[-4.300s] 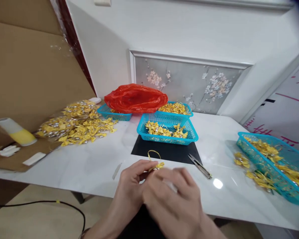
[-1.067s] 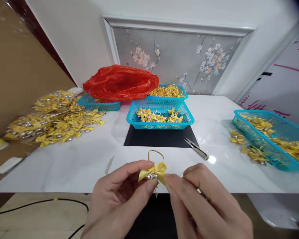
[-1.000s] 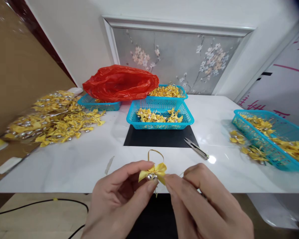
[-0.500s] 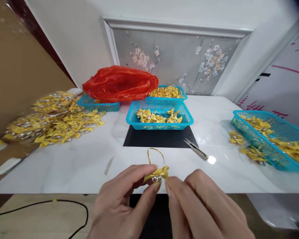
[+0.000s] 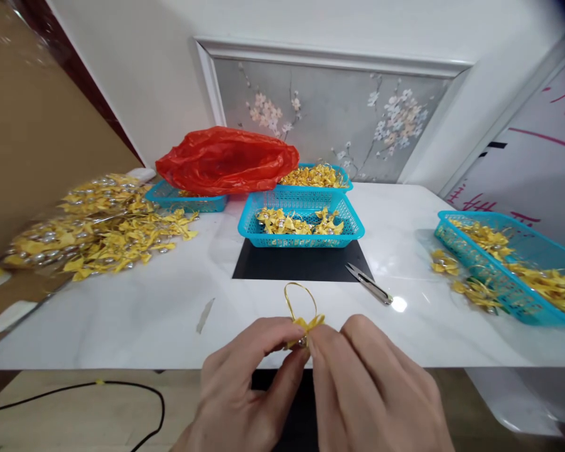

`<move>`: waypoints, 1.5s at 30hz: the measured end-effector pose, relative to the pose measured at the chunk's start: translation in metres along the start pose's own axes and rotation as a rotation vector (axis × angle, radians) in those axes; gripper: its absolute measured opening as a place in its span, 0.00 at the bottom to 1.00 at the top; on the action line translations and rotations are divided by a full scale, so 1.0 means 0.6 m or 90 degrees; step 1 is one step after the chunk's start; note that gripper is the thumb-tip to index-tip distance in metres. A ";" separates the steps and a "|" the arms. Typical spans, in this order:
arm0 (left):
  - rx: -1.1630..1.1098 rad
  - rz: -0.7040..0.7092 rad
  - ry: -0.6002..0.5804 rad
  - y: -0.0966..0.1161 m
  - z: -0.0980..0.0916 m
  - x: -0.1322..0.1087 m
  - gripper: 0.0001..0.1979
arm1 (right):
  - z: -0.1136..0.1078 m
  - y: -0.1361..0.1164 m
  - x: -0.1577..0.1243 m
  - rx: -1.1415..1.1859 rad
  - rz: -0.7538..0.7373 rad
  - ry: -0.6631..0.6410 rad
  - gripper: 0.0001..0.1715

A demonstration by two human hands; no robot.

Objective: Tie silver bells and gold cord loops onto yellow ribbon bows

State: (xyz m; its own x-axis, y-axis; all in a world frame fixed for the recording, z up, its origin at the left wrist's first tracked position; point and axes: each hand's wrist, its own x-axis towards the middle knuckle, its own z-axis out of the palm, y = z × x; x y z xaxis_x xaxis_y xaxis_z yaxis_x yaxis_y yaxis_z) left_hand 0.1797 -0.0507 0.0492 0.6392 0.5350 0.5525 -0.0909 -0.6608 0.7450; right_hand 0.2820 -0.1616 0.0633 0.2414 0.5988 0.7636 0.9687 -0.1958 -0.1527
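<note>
Between my two hands, above the table's front edge, is a small gold ribbon bow [image 5: 309, 323] with a silver bell or bead at its middle and a thin gold cord loop [image 5: 301, 287] standing up from it. My left hand [image 5: 249, 376] pinches the bow between thumb and index finger. My right hand [image 5: 371, 383] is closed, its thumb and fingertips pressed on the bow's right side. The fingers cover most of the bow. Thread snips [image 5: 370, 284] lie on the table beyond my right hand.
A blue basket [image 5: 301, 240] with several gold bows stands on a black mat [image 5: 292, 263]. Behind are another blue basket [image 5: 351, 182] and a red plastic bag [image 5: 226, 160]. Gold bows [image 5: 127, 242] are heaped at left. Another blue basket [image 5: 503, 276] stands right, loose bows [image 5: 475, 292] beside it.
My hands have come closer together around the bow, and my right fingertips now cover its right side. My left hand has shifted right. The cord loop has moved slightly right.
</note>
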 end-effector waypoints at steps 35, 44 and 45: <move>-0.603 -0.454 -0.077 0.002 -0.001 0.011 0.11 | 0.060 0.038 0.016 1.358 0.687 -0.315 0.19; -0.647 -0.430 -0.081 0.009 -0.004 0.014 0.10 | 0.083 0.052 -0.016 1.323 0.831 -0.167 0.15; -0.649 -0.426 -0.075 0.008 -0.004 0.014 0.10 | 0.083 0.053 -0.018 1.317 0.847 -0.152 0.14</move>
State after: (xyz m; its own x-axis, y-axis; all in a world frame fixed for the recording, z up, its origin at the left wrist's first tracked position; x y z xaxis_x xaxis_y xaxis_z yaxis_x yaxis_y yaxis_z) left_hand 0.1826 -0.0480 0.0580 0.8499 0.5245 -0.0495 -0.2403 0.4696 0.8495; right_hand 0.3133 -0.1354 0.0190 0.3470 0.9129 -0.2147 -0.8337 0.1954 -0.5164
